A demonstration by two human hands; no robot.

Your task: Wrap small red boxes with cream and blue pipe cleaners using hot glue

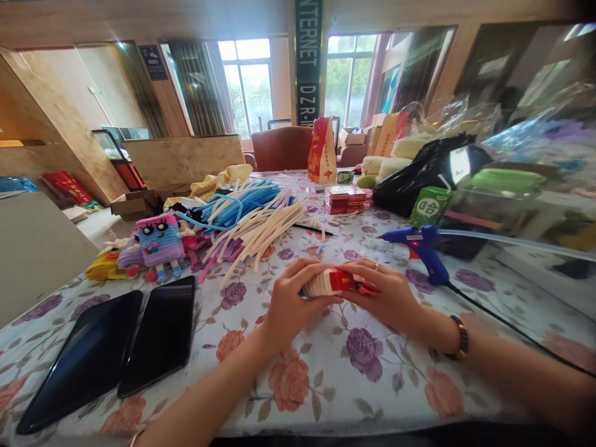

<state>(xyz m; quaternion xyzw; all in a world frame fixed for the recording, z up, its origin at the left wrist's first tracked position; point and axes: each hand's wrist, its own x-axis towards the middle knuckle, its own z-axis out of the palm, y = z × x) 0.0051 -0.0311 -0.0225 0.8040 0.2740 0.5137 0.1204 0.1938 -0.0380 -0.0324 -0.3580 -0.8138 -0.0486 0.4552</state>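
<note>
Over the middle of the table, both hands hold a small red box (343, 280) whose left part is wrapped in white, ribbed fuzzy stems (321, 284). My left hand (294, 297) grips the white-wrapped end, with fingers above and thumb below. My right hand (388, 295), wearing a ring and a dark beaded bracelet, closes on the red end. Something red and dark shows under its fingers; I cannot tell what it is. Just right of that hand lies a blue glue gun (424, 245) with a lit red light and a clear glue stick in its back.
Loose cream and blue fuzzy stems (261, 226) are piled at centre left, beside crocheted dolls (161, 245). Two black tablets or phones (161, 335) lie at front left. Stacked red boxes (345, 200), a green drink carton (429, 206) and a black bag (414, 174) stand behind.
</note>
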